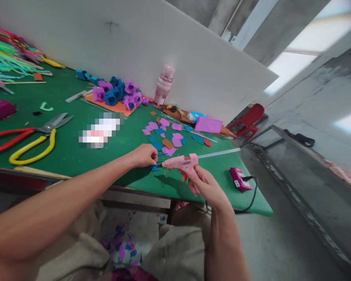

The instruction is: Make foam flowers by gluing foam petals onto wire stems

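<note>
My right hand (204, 182) grips a pink glue gun (181, 162) by its handle, a clear glue stick (219, 153) jutting out of its back. The nozzle points left at a small blue foam piece (155, 168) that my left hand (144, 155) pinches against the green table (84, 156). Loose purple, blue and brown foam petals (167, 136) lie just beyond both hands.
Red- and yellow-handled scissors (32, 136) lie at the left. Finished purple and blue foam roses (118, 93) sit on an orange sheet by a pink bottle (164, 86). A pink plug adapter (240, 179) with black cord rests near the table's right edge. Scraps litter my lap.
</note>
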A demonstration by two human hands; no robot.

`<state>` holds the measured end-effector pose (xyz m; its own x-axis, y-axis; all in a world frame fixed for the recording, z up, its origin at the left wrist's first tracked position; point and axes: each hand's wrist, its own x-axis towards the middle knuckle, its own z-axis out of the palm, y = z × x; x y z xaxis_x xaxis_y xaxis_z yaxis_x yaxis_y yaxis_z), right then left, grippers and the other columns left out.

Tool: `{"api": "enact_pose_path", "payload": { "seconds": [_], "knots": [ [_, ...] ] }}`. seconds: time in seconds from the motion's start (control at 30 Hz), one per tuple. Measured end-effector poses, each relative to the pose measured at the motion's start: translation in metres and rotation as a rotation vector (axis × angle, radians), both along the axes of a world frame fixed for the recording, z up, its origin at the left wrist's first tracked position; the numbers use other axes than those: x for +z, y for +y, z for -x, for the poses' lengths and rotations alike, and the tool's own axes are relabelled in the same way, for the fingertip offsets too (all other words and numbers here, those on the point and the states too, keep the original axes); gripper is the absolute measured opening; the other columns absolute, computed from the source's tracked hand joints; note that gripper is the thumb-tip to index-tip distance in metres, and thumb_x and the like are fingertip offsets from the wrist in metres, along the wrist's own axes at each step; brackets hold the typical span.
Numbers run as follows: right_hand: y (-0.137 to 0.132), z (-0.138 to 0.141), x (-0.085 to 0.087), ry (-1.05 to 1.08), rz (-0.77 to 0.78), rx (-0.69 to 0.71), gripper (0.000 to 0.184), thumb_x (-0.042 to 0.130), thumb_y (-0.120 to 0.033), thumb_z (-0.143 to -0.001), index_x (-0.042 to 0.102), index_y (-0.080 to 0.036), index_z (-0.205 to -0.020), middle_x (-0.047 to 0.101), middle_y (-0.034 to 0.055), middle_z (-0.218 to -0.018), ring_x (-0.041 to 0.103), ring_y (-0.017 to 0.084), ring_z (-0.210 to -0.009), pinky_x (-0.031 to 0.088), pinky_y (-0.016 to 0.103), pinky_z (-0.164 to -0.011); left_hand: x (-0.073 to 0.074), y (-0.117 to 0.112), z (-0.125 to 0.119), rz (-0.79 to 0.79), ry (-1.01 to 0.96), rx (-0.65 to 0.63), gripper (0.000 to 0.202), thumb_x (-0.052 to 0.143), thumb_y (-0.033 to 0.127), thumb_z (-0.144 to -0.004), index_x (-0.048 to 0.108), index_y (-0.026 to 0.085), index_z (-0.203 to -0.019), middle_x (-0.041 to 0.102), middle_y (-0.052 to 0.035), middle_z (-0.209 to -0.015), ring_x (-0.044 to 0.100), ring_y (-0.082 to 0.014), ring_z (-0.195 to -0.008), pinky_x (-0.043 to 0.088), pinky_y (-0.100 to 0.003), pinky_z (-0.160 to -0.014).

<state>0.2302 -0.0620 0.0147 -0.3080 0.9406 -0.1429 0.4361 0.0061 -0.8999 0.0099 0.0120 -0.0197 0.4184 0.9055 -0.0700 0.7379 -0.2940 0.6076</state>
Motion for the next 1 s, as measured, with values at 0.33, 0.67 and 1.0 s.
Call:
{"api": "enact_pose_path", "payload": {
  "seconds": [0.33, 0.67, 1.0],
  "knots": [
    [0.039, -0.054, -0.032, 0.146, 0.091, -0.316, 0.037, 0.054, -0.052, -0.072, 0.055, -0.017, -0.082, 0.057, -0.0007, -0.061, 0.046, 0.008, -0.046, 0.033, 0.020, -0.043, 0.018, -0.002, 0.017, 0.312, -0.384, 0.082, 0.017, 0.064, 0.031, -0.057, 0.064, 0.015, -0.061, 0.051, 0.0029, -0.048, 0.033, -0.0072, -0.042, 0.022, -0.021, -0.041],
    [0.058, -0.066, -0.050, -0.317, -0.146, -0.611, 0.032, 0.053, -0.046, -0.070, 0.052, -0.018, -0.055, 0.048, -0.0018, -0.045, 0.047, 0.013, -0.048, 0.032, 0.023, -0.050, 0.046, -0.013, 0.028, 0.514, -0.658, 0.065, 0.024, 0.070, 0.035, -0.058, 0.058, 0.017, -0.067, 0.036, 0.0075, -0.047, 0.020, -0.0034, -0.038, 0.011, -0.020, -0.037],
    [0.038, 0.060, -0.017, 0.255, -0.111, 0.078, 0.025, 0.058, -0.034, -0.070, 0.066, -0.017, -0.088, 0.065, 0.0021, -0.082, 0.055, 0.013, -0.073, 0.040, 0.023, -0.064, 0.059, -0.023, 0.024, 0.103, -0.308, -0.030, 0.021, 0.056, 0.034, -0.064, 0.066, 0.016, -0.068, 0.064, -0.0003, -0.067, 0.055, -0.0156, -0.067, 0.039, -0.024, -0.063]
  ]
}}
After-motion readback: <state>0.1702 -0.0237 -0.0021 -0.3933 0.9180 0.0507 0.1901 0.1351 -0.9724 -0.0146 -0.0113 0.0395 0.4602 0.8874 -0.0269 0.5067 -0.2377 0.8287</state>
